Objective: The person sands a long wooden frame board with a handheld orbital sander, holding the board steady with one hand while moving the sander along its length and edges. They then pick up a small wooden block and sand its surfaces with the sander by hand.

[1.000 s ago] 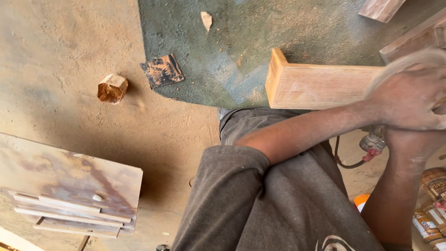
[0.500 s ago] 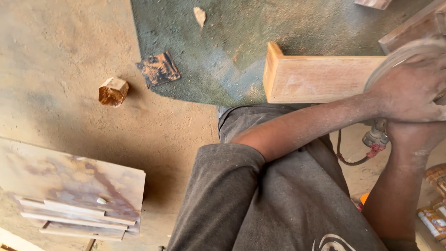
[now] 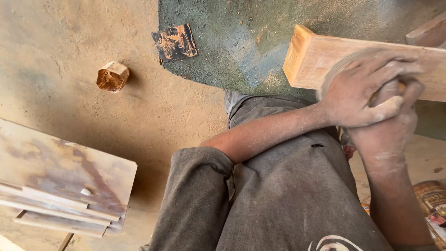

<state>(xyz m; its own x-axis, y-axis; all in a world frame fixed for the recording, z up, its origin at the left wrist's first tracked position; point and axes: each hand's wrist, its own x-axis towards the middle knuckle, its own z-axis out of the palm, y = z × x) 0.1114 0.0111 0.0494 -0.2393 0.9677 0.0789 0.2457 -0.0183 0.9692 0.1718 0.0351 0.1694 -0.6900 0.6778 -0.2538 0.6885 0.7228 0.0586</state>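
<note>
A pale wooden plank lies across a dusty green mat, its cut end pointing left. My left hand presses flat on a round sanding tool that rests on the plank's face. My right hand is wrapped around the tool's body just beneath the left hand. Both hands and forearms are coated in fine dust. Most of the tool is hidden under my hands; only the disc's pale rim shows.
A worn square of sandpaper lies at the mat's edge. On the dirt floor to the left sits a hexagonal wooden block. A stained board with thin slats lies lower left. Another plank is upper right, tins lower right.
My hands and the sanding tool have slid left along the plank, closer to its cut end. The view has shifted a little as well.
</note>
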